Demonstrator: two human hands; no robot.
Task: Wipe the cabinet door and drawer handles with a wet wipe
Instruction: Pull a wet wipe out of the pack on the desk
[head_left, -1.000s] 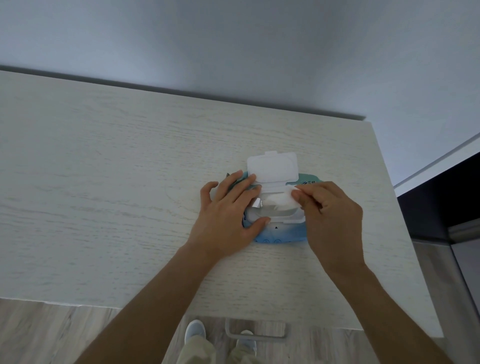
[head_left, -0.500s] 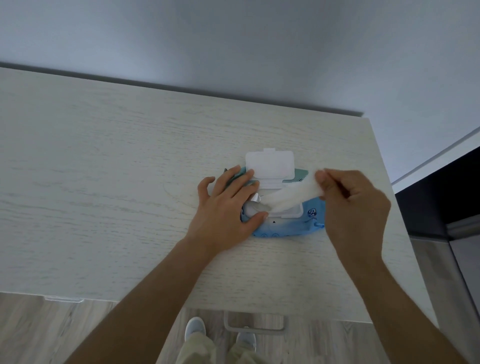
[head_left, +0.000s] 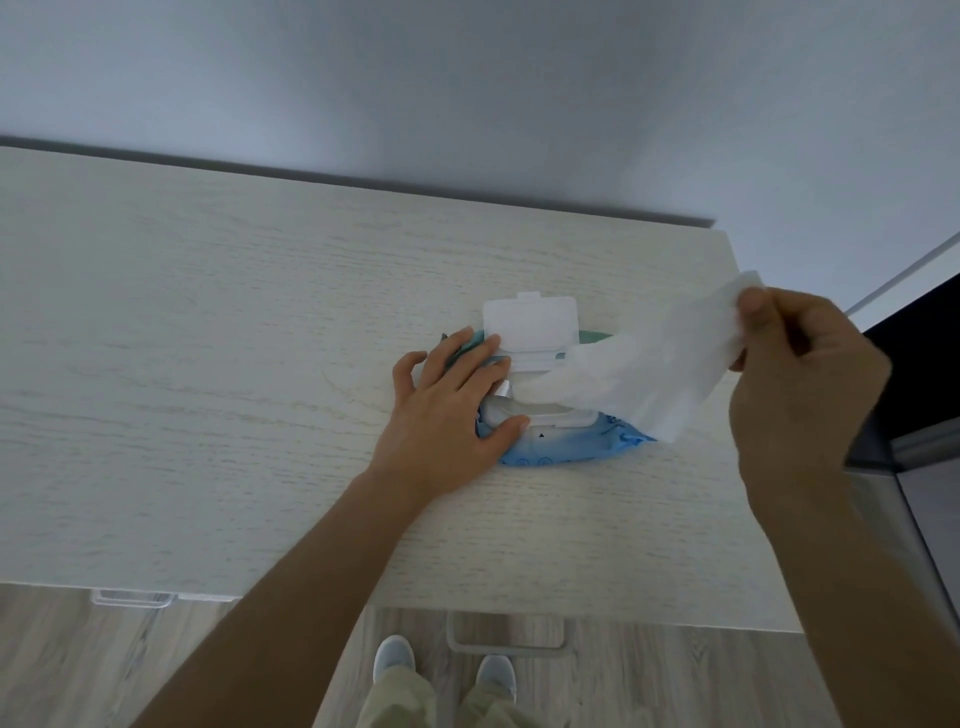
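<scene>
I am standing at a pale wood-grain cabinet top spanning nine to three o'clock; a plain grey-white wall is rising at twelve; grey wood-look floor is showing at six.

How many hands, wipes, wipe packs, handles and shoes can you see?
Hands: 2, left hand and right hand
Wet wipe: 1
Wipe pack: 1
Handles: 2, and
Shoes: 2, and
Total: 8

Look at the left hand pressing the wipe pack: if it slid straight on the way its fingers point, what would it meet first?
Probably the open lid of the wipe pack; the left hand already has fingertips at its edge, though depth is unclear.
</scene>
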